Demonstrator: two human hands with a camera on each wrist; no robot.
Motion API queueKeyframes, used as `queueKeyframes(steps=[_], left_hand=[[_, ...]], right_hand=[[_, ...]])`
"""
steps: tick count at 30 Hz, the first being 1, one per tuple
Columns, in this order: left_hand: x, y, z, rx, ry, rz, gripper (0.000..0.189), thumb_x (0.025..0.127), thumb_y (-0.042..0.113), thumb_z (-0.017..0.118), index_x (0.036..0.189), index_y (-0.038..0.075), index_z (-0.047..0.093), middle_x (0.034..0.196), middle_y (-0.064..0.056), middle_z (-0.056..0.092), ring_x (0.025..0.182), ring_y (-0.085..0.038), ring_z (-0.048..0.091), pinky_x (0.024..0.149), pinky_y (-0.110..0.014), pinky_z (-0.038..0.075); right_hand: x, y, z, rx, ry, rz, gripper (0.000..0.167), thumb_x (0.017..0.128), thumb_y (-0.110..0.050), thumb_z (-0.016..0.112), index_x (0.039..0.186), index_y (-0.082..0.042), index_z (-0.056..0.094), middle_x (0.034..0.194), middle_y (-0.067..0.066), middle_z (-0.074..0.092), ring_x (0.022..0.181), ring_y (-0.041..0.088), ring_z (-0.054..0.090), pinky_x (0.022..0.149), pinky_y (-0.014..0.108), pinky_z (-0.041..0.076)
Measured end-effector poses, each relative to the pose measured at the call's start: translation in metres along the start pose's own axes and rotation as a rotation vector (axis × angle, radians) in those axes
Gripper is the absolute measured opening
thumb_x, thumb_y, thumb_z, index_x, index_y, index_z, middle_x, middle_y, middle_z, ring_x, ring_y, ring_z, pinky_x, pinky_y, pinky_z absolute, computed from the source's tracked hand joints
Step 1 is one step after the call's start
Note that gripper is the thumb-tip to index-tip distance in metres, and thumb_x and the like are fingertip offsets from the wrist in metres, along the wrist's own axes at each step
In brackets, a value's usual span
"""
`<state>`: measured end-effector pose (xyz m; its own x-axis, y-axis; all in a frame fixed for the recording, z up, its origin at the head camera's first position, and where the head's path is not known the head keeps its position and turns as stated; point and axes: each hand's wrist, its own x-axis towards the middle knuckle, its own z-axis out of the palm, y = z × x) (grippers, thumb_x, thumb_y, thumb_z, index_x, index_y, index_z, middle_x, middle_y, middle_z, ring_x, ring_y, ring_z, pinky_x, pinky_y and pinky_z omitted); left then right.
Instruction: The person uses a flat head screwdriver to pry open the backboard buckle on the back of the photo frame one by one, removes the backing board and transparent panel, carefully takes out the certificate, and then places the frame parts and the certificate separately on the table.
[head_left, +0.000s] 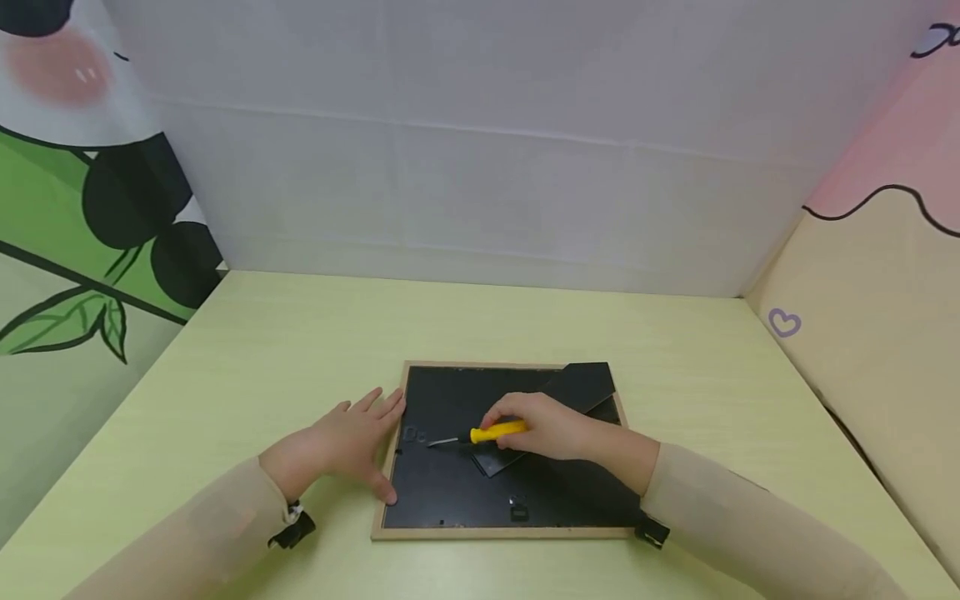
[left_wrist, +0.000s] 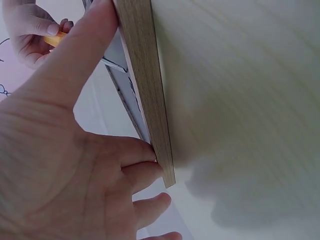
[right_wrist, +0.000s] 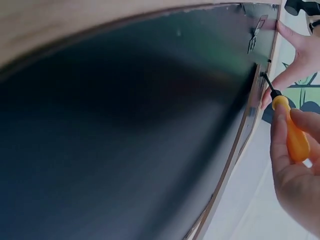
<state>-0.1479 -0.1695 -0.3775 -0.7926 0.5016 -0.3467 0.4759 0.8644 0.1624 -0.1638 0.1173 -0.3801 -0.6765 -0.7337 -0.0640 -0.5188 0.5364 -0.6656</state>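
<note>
A picture frame with a light wooden rim lies face down, showing its black backing board. My right hand pinches the yellow handle of a screwdriver above the board. Its thin metal shaft points left, with the tip near a small hanger ring by the left rim; whether they touch I cannot tell. My left hand has its fingers spread and rests against the left edge, thumb near the lower corner. In the left wrist view, thumb and fingertips touch the wooden rim.
A black stand flap lies diagonally across the backing, its top reaching the upper right corner. A metal hanger sits near the bottom rim. The pale yellow table meets a whitish cloth wall behind, with printed panels at both sides.
</note>
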Motion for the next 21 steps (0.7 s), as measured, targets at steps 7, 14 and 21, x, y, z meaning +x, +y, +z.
queueKeyframes(steps=[7,14,21], left_hand=[[0.001,0.000,0.000,-0.012,-0.012,-0.004,0.124,0.056,0.063,0.079,0.146,-0.002,0.023,0.153,-0.018,0.016,0.137,-0.043,0.012,0.101,-0.066,0.017],[0.001,-0.001,0.001,0.000,-0.019,-0.014,0.124,0.056,0.064,0.078,0.146,-0.001,0.023,0.153,-0.017,0.016,0.137,-0.042,0.012,0.101,-0.065,0.018],[0.002,-0.001,0.001,0.005,-0.024,-0.017,0.124,0.057,0.065,0.077,0.147,-0.001,0.022,0.153,-0.017,0.014,0.138,-0.042,0.011,0.102,-0.064,0.017]], right_hand=[[0.011,-0.010,0.004,-0.153,-0.078,-0.098,0.034,0.091,-0.008,0.060,0.125,-0.008,0.061,0.116,0.004,0.063,0.089,0.008,0.058,0.074,0.017,0.047],[0.021,-0.023,0.010,-0.266,-0.131,-0.127,0.036,0.091,-0.011,0.061,0.127,-0.012,0.060,0.111,-0.001,0.064,0.090,0.005,0.059,0.076,0.014,0.046],[0.024,-0.026,0.017,-0.384,-0.152,-0.156,0.044,0.090,-0.010,0.062,0.133,-0.018,0.054,0.100,-0.002,0.060,0.069,0.000,0.050,0.060,0.010,0.041]])
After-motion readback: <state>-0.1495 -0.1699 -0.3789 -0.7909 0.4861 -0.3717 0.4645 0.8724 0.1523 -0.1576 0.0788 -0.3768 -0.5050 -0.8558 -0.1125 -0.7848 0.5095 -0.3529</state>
